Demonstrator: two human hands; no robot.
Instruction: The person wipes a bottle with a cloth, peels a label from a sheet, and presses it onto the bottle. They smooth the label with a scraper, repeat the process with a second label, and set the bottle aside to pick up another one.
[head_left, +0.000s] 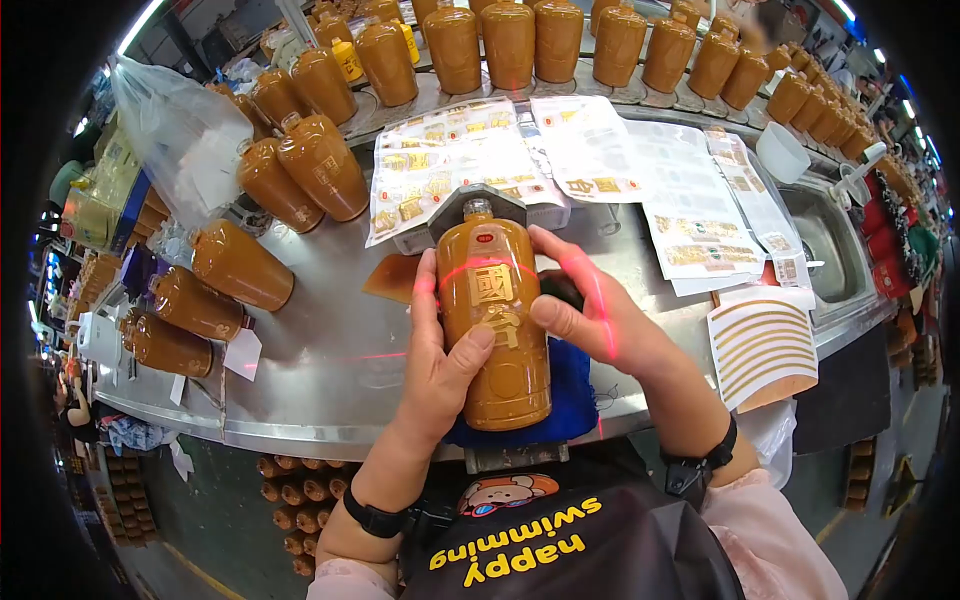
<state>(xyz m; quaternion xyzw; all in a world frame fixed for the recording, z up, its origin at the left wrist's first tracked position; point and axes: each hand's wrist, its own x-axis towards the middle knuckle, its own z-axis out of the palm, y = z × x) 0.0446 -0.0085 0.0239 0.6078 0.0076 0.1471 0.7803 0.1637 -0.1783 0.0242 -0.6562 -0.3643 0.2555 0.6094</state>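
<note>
A glossy brown bottle point(497, 385) with gold characters and a small red oval label lies in front of me, its neck pointing away. My left hand point(440, 365) is closed around its left side, the thumb lying across the lower gold character. On the other side, my right hand point(605, 315) curves round the bottle, forefinger at the shoulder and thumb at the right edge. A dark angular holder point(512, 205) sits behind the neck, and blue cloth point(570, 390) shows beneath the body. Red laser lines cross the bottle and both hands.
Decal sheets point(445, 150) cover the back of the metal table point(330, 330). A sheet of gold arc strips point(765, 345) lies at right, by a sink point(825, 245) and white tub point(782, 152). Several brown bottles point(240, 265) stand at left; more line the conveyor point(465, 97) behind.
</note>
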